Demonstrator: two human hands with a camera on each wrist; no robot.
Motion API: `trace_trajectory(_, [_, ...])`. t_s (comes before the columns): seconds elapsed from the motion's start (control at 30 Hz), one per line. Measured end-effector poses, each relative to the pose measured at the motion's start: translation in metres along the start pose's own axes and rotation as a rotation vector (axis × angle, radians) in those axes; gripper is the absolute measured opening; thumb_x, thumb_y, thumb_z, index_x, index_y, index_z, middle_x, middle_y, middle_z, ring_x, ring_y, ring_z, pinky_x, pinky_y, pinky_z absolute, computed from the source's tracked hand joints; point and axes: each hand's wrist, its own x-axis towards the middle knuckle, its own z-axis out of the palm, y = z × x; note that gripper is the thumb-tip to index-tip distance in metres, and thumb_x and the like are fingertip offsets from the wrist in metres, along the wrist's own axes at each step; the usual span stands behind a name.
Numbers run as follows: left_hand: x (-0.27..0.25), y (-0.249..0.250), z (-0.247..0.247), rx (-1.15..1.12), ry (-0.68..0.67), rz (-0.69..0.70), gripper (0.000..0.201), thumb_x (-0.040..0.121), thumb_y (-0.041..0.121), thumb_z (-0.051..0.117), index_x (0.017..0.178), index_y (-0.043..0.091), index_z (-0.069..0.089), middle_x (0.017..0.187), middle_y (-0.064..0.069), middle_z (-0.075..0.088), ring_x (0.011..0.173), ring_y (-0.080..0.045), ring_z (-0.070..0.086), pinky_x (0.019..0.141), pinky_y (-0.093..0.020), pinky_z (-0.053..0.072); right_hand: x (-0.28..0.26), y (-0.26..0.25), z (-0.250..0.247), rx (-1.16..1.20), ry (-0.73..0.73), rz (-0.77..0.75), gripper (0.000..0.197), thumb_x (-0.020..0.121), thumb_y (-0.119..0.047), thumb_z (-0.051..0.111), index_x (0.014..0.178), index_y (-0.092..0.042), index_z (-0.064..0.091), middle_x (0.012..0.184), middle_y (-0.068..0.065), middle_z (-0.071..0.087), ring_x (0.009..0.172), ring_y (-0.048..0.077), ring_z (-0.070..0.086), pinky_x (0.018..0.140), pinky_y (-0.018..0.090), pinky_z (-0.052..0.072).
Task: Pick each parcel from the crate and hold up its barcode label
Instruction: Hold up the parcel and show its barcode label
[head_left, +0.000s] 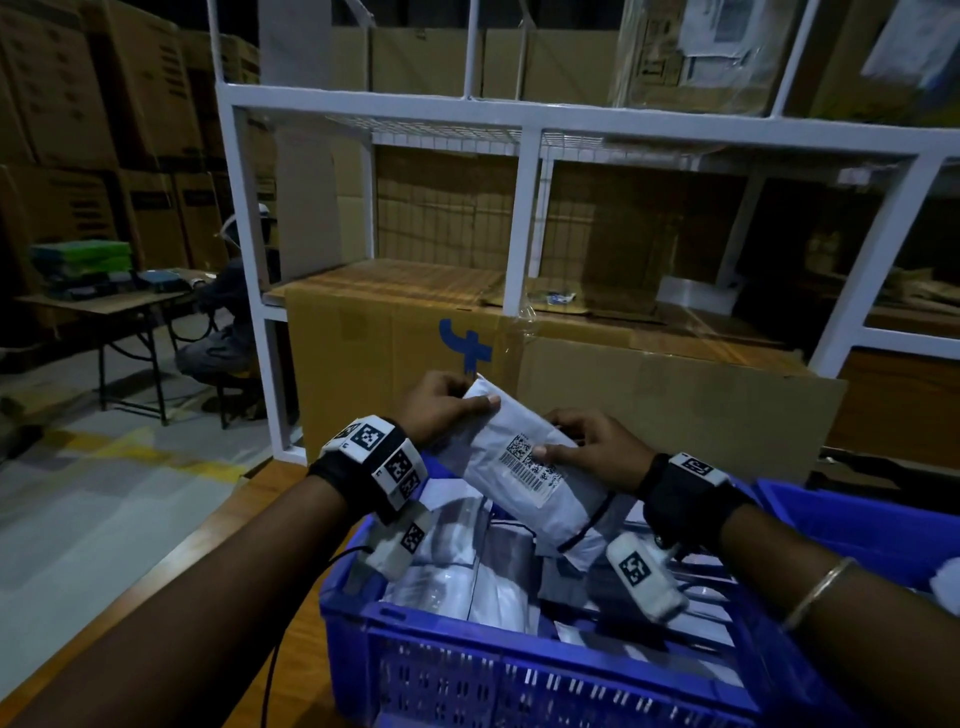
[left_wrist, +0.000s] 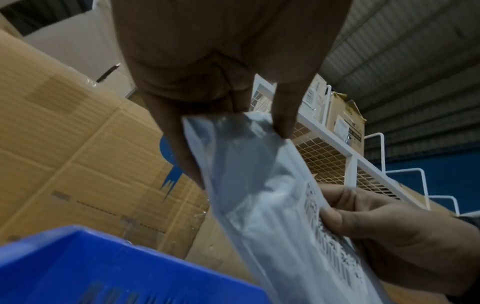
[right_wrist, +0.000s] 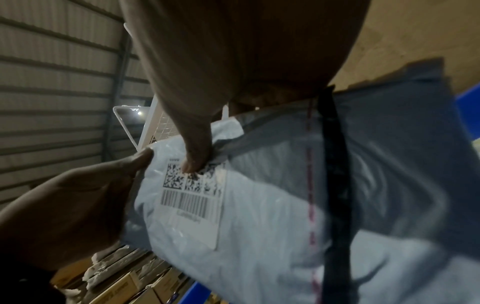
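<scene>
White wire-shelf rack fills the upper centre and right of the head view. A taped corrugated carton with a blue logo sits on its lower level.

Blue plastic crate, lower centre of frame, perforated wall toward the camera. More poly-bag parcels lie loose inside it, overlapping. Count not readable.

Held parcel: grey-white poly mailer, centre of frame, lifted clear above the crate's far rim and tilted, its upper end to the left. A dark seal strip and a red perforation line cross its lower end.

Left hand pinches the mailer's upper corner, thumb on the front face and fingers behind. Right hand grips the right edge, with the thumb tip pressed on the barcode label.

Handling estimate:
- Film wrinkles and sags between the two grips, so it is soft with no stiff backing.
- Probably light, since a corner pinch carries one end.
- Glossy surface, likely slippery.
- Contents unknown. Fragility cannot be judged.

Grip note: take hold on opposite edges or corners and pull the film gently taut so the label lies flat. In the right wrist view the thumb covers part of the 2D code. Shifting it off the label would expose the full print.
</scene>
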Motion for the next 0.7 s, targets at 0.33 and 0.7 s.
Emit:
trace_trajectory(0.33, [0.011,-0.019,-0.012,-0.053,0.066,-0.018,0.014,0.092,0.014,0.064,0.078,0.016,0.068,0.076,-0.013,0.069,0.065,-0.021,0.063,0.064,-0.032,0.046,0.004,0.016,-0.017,-0.041,0.017,0.007,0.069,0.055,-0.065,0.084,0.097,-0.012,0.068,0.095,0.008,0.072,0.089,0.025,0.069,0.085,0.05,0.052])
trace_trajectory(0.7, [0.014,-0.022,-0.012,-0.05,0.097,-0.008,0.027,0.09,0.024,0.067,0.069,0.011,0.058,0.068,-0.014,0.055,0.063,-0.021,0.054,0.053,-0.027,0.04,0.003,0.013,-0.026,-0.099,-0.013,-0.021,0.048,0.067,-0.049,0.084,0.093,-0.011,0.073,0.093,0.008,0.075,0.093,0.029,0.07,0.084,0.052,0.055])
